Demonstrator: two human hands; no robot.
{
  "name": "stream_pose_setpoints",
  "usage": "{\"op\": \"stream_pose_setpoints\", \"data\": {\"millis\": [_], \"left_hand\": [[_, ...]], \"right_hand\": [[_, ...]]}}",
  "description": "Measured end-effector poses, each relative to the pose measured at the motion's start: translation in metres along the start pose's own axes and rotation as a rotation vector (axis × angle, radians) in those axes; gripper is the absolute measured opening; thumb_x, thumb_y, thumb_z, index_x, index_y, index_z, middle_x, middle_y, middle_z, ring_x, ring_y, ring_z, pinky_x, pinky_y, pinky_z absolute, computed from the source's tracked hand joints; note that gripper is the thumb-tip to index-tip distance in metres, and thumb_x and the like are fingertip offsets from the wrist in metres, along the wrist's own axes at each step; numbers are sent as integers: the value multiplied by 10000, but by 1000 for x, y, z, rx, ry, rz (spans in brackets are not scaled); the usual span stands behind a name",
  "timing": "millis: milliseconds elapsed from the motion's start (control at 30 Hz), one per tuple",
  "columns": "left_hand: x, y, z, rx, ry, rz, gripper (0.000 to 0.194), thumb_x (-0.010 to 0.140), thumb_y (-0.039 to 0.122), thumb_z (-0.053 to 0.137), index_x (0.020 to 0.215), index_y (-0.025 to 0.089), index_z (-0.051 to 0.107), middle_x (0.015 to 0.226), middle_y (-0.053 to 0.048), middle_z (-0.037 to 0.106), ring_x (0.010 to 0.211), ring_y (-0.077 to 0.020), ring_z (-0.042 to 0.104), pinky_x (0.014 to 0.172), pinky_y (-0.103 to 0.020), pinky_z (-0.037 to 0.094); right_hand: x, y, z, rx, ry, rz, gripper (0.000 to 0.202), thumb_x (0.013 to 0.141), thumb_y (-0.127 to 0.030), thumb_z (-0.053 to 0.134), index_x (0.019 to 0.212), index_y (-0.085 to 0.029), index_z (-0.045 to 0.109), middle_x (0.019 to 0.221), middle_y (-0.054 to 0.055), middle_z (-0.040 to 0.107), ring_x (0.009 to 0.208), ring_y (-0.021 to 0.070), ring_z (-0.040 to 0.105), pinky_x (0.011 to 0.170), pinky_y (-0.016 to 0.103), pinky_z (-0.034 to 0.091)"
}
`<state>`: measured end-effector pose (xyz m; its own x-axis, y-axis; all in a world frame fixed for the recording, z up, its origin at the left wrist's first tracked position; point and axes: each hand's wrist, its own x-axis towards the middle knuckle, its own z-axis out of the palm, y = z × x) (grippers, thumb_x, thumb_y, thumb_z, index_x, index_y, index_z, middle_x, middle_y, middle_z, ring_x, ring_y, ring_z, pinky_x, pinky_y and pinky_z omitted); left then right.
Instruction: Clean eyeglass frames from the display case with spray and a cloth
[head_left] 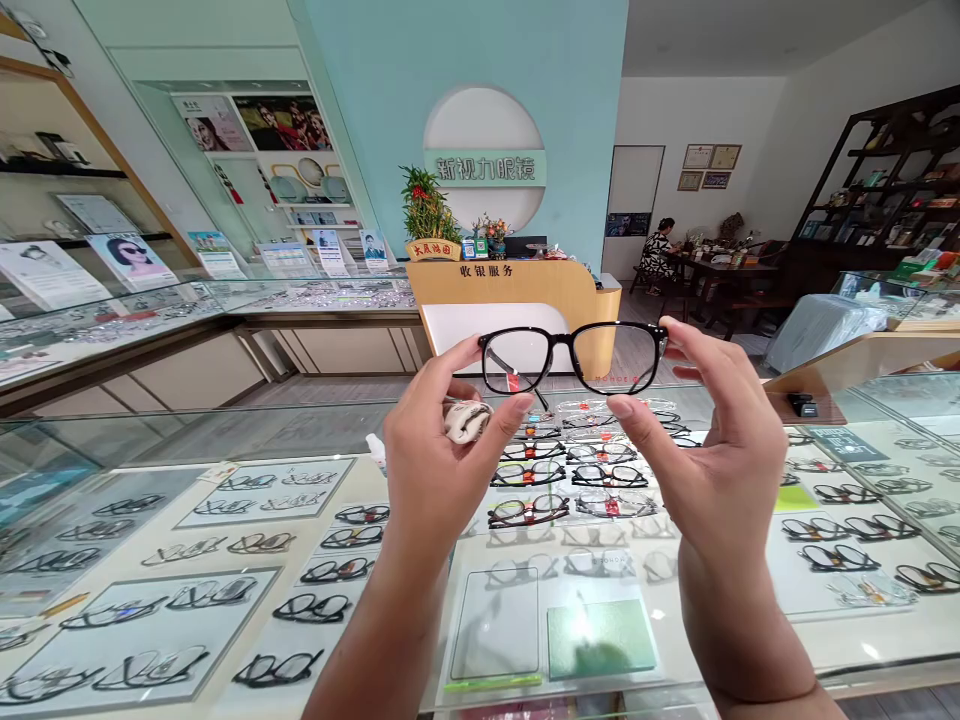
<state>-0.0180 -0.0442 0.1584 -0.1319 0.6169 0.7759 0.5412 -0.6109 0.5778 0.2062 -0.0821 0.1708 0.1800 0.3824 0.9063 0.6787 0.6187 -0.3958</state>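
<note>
A pair of black-framed eyeglasses is held up level above the glass counter, lenses facing away or toward me, I cannot tell which. My left hand pinches the frame's left end between thumb and fingers. A rolled pale cloth is tucked in the same hand, against the palm. My right hand grips the right end of the frame, its thumb below the lens and its fingers at the hinge. A small red and white tag shows through the left lens.
Under the glass showcase lie rows of eyeglasses, with more on grey trays to the left. A green card lies in front. Beyond stand a wooden cashier desk and a seated person at a table.
</note>
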Motion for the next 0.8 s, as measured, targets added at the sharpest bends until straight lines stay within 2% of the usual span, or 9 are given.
{"op": "stream_pose_setpoints", "data": {"millis": [167, 300, 467, 633, 800], "left_hand": [[-1, 0, 0, -8, 32, 31, 600, 909, 572, 862, 1413, 276, 725, 1110, -98, 784, 920, -247, 732, 705, -355, 588], [0, 0, 2, -13, 59, 49, 591, 919, 567, 856, 1412, 275, 713, 1161, -100, 767, 901, -228, 704, 763, -378, 599], [1, 1, 6, 12, 158, 90, 636, 901, 560, 880, 1429, 263, 687, 1274, -93, 706, 919, -209, 690, 841, -396, 591], [2, 1, 6, 43, 184, 137, 643, 892, 542, 899, 1423, 255, 679, 1289, -92, 685, 868, -190, 659, 847, -404, 580], [3, 4, 5, 86, 214, 182, 613, 901, 516, 899, 1420, 273, 682, 1272, -98, 690, 1018, -250, 657, 946, -462, 587]], "right_hand": [[0, -2, 0, -15, -9, 26, 581, 965, -469, 810, 1508, -309, 677, 1407, 135, 747, 1232, 362, 714, 1056, 625, 614], [1, -1, 1, -9, -27, 46, 549, 967, -475, 807, 1479, -316, 691, 1361, 116, 767, 1196, 333, 731, 1031, 574, 624], [0, 7, 4, -12, -141, 113, 551, 985, -542, 770, 1478, -308, 692, 1363, 122, 795, 1204, 330, 753, 1016, 568, 627], [-1, 13, 8, 8, -242, 187, 581, 1000, -567, 740, 1497, -270, 687, 1345, 147, 814, 1234, 353, 764, 1012, 597, 623], [1, 9, 9, 22, -288, 215, 533, 1011, -551, 713, 1467, -275, 711, 1365, 144, 814, 1253, 356, 762, 1048, 621, 605]]}}
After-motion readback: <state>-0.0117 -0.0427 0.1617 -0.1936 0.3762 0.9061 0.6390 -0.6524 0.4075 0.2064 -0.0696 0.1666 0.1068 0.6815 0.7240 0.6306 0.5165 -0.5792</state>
